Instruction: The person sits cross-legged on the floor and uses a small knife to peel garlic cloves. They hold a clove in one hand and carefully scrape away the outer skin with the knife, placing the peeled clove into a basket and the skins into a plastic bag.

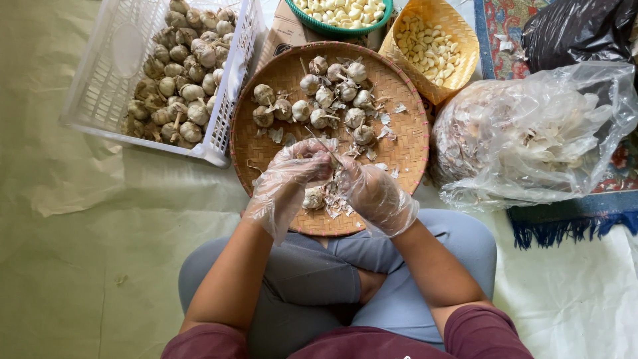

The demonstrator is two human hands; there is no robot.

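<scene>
Garlic bulb is being gripped between left hand and right hand, fingers clenched around it, over the woven tray. Loose plastic gloves are likely reducing grip; the bulb could slip, scattering skins.

Pale green floor sheet under white crate, round woven tray, clear plastic bag.

Tan woven tray, white crate
</scene>
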